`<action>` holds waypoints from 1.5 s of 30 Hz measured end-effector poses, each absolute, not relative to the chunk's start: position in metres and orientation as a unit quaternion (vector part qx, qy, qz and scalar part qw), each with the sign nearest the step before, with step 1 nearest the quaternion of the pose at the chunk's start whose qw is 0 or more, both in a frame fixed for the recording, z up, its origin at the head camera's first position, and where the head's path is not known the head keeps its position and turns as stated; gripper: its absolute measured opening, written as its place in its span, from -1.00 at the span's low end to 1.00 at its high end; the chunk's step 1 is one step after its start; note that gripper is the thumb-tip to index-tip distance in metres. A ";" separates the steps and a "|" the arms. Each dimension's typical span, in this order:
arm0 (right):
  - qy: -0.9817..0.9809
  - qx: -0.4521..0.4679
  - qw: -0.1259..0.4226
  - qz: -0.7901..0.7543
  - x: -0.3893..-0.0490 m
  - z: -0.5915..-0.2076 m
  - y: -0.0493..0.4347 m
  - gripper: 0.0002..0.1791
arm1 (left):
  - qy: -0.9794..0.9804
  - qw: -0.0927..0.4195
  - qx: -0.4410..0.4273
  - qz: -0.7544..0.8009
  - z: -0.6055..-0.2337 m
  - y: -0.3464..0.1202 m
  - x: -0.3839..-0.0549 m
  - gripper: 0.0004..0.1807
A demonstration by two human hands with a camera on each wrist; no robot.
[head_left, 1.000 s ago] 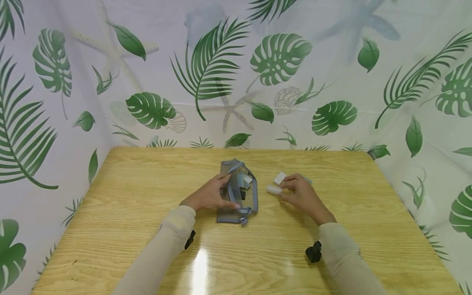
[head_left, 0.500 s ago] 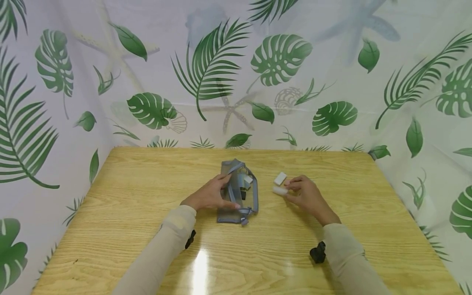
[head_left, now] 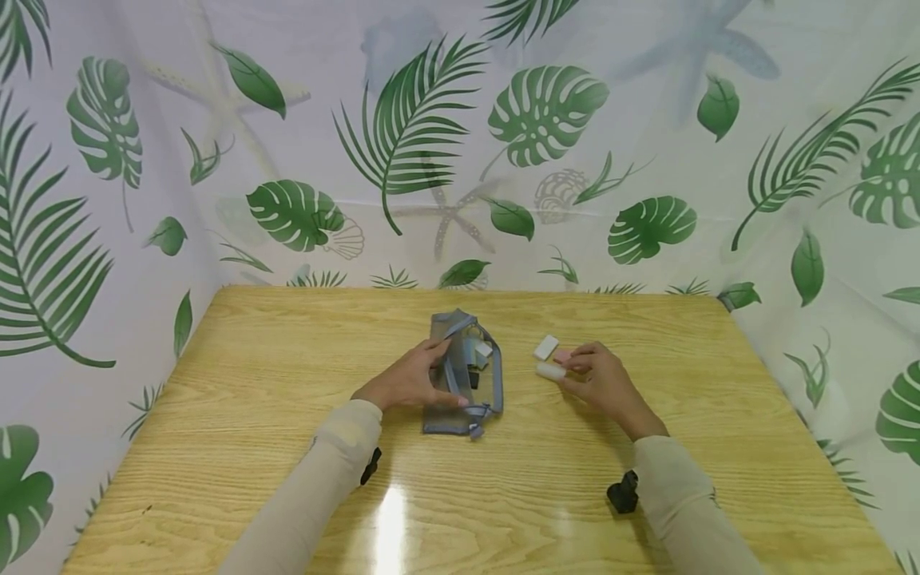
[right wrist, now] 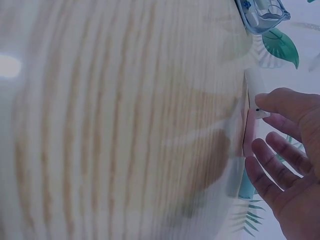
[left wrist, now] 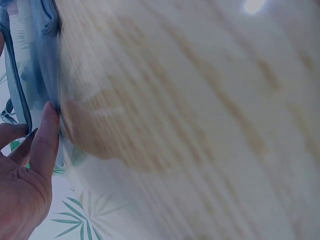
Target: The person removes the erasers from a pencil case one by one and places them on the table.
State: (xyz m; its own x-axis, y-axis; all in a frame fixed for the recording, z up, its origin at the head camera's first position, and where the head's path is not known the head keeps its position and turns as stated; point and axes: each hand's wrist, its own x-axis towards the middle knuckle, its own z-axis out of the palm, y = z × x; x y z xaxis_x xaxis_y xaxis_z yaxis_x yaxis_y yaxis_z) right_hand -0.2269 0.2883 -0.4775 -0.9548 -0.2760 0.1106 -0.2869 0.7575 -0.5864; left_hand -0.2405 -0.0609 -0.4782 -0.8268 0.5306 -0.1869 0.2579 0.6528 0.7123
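My left hand [head_left: 413, 377] holds a grey-blue mesh zip pouch [head_left: 442, 419] lying on the table, its thumb and fingers spread along the gaping opening. Several small pieces [head_left: 476, 351], white, light blue and black, show inside it. In the left wrist view, fingertips [left wrist: 47, 120] are at the pouch's fabric edge. To the right, my right hand [head_left: 602, 387] pinches a small white rounded bar [head_left: 549, 370] between thumb and fingers. Just behind that bar lies a white rectangular block [head_left: 546, 346]. A pink block [right wrist: 248, 131] and a teal block [right wrist: 246, 185] lie beside the right fingers.
The wood-grain table [head_left: 287, 335] has its far edge against a leaf-printed cloth backdrop [head_left: 446, 160], which also runs along both sides. A black device [head_left: 623, 493] is on the right wrist and another [head_left: 370, 465] on the left.
My right hand has shifted a little to the right with the white rounded bar, and the pink block now shows in the head view. The left hand and pouch stay in place.
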 end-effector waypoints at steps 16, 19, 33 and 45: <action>-0.939 0.157 0.005 0.306 -0.226 -0.481 0.290 -0.77 | 0.890 0.194 0.216 0.353 -0.478 -0.061 -0.240 0.26; -0.939 0.159 0.006 0.305 -0.226 -0.483 0.292 -0.78 | 0.890 0.194 0.217 0.352 -0.477 -0.061 -0.240 0.26; -0.939 0.150 0.002 0.310 -0.227 -0.481 0.291 -0.75 | 0.890 0.191 0.217 0.352 -0.475 -0.061 -0.238 0.25; -0.936 0.161 0.030 0.311 -0.229 -0.477 0.283 -0.69 | 0.891 0.190 0.221 0.347 -0.474 -0.061 -0.238 0.25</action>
